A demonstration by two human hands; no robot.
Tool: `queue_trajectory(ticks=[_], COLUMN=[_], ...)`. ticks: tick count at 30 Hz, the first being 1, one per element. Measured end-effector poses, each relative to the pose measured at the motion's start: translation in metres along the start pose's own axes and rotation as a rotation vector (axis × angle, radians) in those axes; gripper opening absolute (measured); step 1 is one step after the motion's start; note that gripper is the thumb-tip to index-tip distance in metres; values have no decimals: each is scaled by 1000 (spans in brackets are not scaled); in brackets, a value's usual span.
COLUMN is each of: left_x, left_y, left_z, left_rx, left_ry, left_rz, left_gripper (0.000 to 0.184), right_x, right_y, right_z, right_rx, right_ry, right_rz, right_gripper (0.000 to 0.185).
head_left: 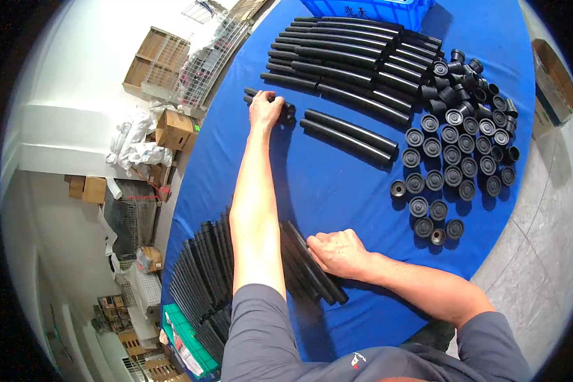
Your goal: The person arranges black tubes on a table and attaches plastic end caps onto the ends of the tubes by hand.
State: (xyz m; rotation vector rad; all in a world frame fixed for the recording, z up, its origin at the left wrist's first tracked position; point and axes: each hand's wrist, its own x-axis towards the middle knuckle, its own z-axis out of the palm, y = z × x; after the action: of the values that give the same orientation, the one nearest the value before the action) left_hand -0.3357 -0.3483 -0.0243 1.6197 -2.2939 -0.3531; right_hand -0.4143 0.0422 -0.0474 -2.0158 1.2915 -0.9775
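Observation:
My left hand (pixel 265 111) is stretched out to the far left part of the blue-covered table. Its fingers are closed over short black tubes (pixel 287 114), which stick out on both sides of the hand. Nearer to me, my right hand (pixel 339 253) is curled, with its knuckles up and its fingertips at the edge of a long black tube (pixel 318 270). What lies under those fingers is hidden. Two black tubes (pixel 350 137) lie side by side between the hands and the big stack of black tubes (pixel 344 54) at the back.
Many black ribbed caps (pixel 452 155) cover the right side of the blue cloth (pixel 363 191). A blue crate (pixel 388 11) stands at the far edge. More black tubes (pixel 207 267) fan out at the near left, beside a green tray (pixel 188 340). Cardboard boxes (pixel 175 129) sit beyond the table.

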Motion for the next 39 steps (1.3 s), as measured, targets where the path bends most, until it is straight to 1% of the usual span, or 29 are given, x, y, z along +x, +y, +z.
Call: queue_trajectory(ticks=[2,3,5,8,9,10,11,12,14,15,18,19,20,22,23,24,26,27,29,30,33,36,37,38,39], left_x=[-8,-9,-32,-72,-85,-98,-111,-128,-164,-181,-233,-252,-272,-310,-330,-348,-378,-389,-408,-417,-433,-441,-440,-435,-423], left_y=[-1,-24,-19,-7,-5,-5,-4,6,24,33,62,71,80,104,119,136,149,150,150,150,146,136,135,133,133], left_z=[-10,2,-3,-15,-18,-20,-22,-24,-21,-19,-18,-14,-9,-5,-10,-19,-20,-20,-22,-24,-31,-35,-38,-43,-46], left_rx=[33,97,142,145,145,144,155,142,188,169,122,106,92,145,200,177,159,186,245,239,226,219,206,206,170], left_ry=[-38,85,69,0,-23,-43,-76,-74,-32,-40,-71,-36,-5,-10,-61,-129,-106,-82,-36,-26,23,30,43,57,79], left_rz=[-44,90,105,114,121,124,133,134,148,153,195,217,240,218,199,143,136,165,218,206,190,191,206,234,247], left_gripper=[43,42,41,41,41,41,42,40,41,39,35,33,32,32,33,40,40,40,39,39,38,37,36,32,29], right_x=[0,0,1,6,7,14,14,15,21,20,25,25,26,28,30,30,26,27,26,25,22,20,19,20,20], right_y=[1,1,1,7,9,8,8,5,11,9,17,20,20,27,26,26,27,26,25,24,20,20,20,22,25], right_z=[0,0,1,6,10,8,2,-10,-13,-17,-24,-28,-33,-34,-35,-35,-33,-31,-29,-28,-25,-20,-17,-13,-10], right_rx=[-6,16,63,169,304,376,396,416,341,385,379,373,374,466,478,508,564,512,437,415,276,207,244,270,200], right_ry=[-12,7,42,168,316,485,523,562,645,634,718,718,743,718,773,717,608,620,518,462,384,316,340,373,370], right_rz=[-4,11,33,79,61,4,25,45,-1,78,15,-14,-2,50,57,97,187,157,178,200,38,-13,-20,-24,6], right_gripper=[16,16,15,15,9,8,11,16,24,27,31,32,30,27,26,26,26,27,28,28,31,33,32,32,32])
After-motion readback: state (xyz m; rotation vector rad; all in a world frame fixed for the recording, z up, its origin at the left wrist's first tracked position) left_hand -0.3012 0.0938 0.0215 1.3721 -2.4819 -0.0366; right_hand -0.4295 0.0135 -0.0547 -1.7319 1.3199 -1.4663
